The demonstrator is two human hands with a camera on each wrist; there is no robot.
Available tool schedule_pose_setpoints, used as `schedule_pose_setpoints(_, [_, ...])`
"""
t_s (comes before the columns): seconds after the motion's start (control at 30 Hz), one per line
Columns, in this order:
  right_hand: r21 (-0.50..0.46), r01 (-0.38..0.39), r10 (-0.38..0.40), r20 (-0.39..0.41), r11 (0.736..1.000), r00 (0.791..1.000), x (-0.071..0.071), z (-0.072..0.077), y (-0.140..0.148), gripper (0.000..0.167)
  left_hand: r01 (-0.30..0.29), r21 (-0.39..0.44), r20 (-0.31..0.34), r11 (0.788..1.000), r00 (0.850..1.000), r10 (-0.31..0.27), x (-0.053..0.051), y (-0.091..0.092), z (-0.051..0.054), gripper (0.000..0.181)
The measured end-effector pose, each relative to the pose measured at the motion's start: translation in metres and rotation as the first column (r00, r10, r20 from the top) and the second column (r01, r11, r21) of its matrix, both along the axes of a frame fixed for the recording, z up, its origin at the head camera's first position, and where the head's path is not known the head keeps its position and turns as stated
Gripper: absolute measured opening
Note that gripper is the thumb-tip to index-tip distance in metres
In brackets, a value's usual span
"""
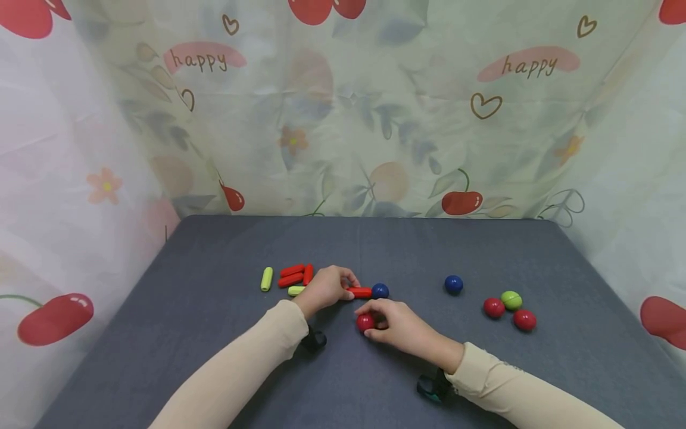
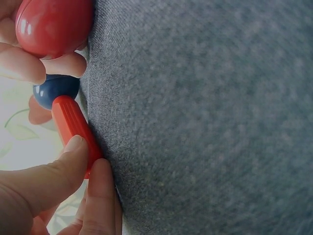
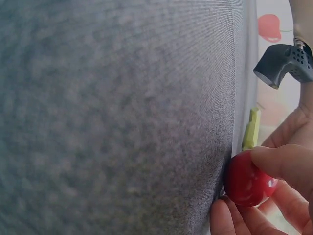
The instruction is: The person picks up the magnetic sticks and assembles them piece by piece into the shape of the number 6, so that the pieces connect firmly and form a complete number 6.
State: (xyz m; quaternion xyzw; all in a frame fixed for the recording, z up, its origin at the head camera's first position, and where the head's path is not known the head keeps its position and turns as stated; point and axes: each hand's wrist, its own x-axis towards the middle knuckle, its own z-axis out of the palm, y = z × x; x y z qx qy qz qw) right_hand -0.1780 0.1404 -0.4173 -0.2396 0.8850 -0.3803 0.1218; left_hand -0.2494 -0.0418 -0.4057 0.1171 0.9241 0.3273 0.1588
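Between thumb and fingers my left hand (image 1: pixel 328 287) pinches a red ridged stick (image 2: pixel 73 125), which lies low at the cloth. The stick's far end meets a blue ball (image 1: pixel 380 291); whether they are joined I cannot tell. My right hand (image 1: pixel 403 326) holds a red ball (image 1: pixel 366 322) with thumb and fingers, just in front of the blue ball. In the right wrist view that red ball (image 3: pixel 249 180) is at or very near the cloth. A yellow-green stick (image 1: pixel 296 291) is partly hidden behind the left hand.
Several red sticks (image 1: pixel 291 279) and another yellow-green stick (image 1: pixel 267 279) lie left of the left hand. To the right are a loose blue ball (image 1: pixel 453 285), two red balls (image 1: pixel 524 320) and a green ball (image 1: pixel 511 300). Dark cloth (image 1: pixel 225 333) covers the table; a printed curtain (image 1: pixel 354 107) hangs behind.
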Motion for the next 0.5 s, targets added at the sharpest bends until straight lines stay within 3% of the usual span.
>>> schedule_pose_setpoints(0.5, [0.003,-0.013,0.013,-0.007,1.0,1.0,-0.0007,0.0004,-0.0004,0.033,0.004,0.0,-0.01,1.0,1.0,-0.004,0.0002,-0.0009,-0.0003,0.012])
